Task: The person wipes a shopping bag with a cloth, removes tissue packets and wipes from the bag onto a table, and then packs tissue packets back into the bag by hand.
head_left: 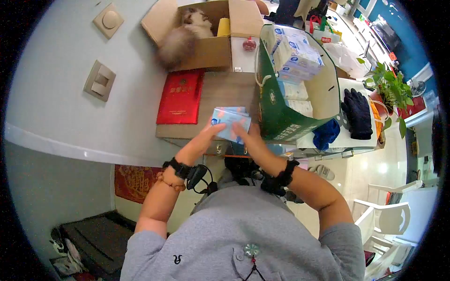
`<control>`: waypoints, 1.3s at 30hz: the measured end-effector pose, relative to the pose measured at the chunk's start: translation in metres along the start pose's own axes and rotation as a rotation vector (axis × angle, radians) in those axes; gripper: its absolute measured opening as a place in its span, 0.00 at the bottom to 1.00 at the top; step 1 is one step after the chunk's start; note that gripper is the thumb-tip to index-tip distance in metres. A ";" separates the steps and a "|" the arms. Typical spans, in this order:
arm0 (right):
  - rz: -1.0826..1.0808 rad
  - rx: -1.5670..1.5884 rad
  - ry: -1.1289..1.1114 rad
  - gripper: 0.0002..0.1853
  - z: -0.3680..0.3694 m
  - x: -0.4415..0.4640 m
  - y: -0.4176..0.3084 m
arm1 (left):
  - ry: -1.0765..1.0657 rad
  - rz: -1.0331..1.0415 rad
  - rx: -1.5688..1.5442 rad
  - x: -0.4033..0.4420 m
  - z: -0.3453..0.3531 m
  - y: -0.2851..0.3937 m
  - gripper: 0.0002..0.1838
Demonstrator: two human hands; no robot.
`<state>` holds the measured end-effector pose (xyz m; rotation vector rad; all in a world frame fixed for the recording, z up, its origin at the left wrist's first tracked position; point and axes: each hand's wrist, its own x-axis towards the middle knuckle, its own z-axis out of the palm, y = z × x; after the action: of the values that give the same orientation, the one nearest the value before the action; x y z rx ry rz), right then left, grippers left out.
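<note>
Several small light-blue tissue packs (229, 122) are between my two hands, over the front of the wooden cabinet top (229, 89). My left hand (213, 131) grips their left side with the thumb on top. My right hand (249, 134) closes on their right side, its thumb over the upper pack. The undersides of the packs and most of my fingers are hidden. A red booklet (179, 98) with gold lettering lies to the left. On the right stands a large green paper bag (290, 122) holding larger tissue packs (297, 55).
Behind, a cardboard box (206, 55) holds a fluffy cat (199, 23), its tail blurred over the front. A small red ornament (249, 44) is beside it. Past the bag lie black gloves (357, 114), a blue cloth (326, 134) and a potted plant (386, 86). A wall (126, 89) bounds the left.
</note>
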<state>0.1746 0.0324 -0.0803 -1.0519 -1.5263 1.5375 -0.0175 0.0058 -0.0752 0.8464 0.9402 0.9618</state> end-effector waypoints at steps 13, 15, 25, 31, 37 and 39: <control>-0.669 -0.693 0.160 0.26 -0.126 -0.042 -0.258 | -0.033 0.587 0.294 -0.050 0.169 0.207 0.31; -0.387 -0.250 0.059 0.24 -0.134 -0.049 -0.290 | -0.084 0.282 0.132 -0.047 0.199 0.235 0.33; 0.373 -0.030 -0.148 0.39 -0.199 -0.018 -0.264 | -0.462 -0.129 0.285 0.074 0.186 0.204 0.30; 0.595 -0.126 -0.330 0.44 -0.189 0.003 -0.252 | -0.271 -0.316 0.253 0.062 0.182 0.202 0.30; 0.748 -0.343 -0.369 0.45 -0.191 0.032 -0.238 | -0.630 0.453 0.904 0.090 0.132 0.192 0.24; 0.562 -0.686 -0.307 0.46 -0.188 0.032 -0.237 | -0.517 0.356 1.015 0.093 0.132 0.195 0.27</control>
<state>0.3193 0.1497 0.1607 -1.8158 -2.1864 1.6156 0.0734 0.1353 0.1218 2.0604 0.8026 0.4497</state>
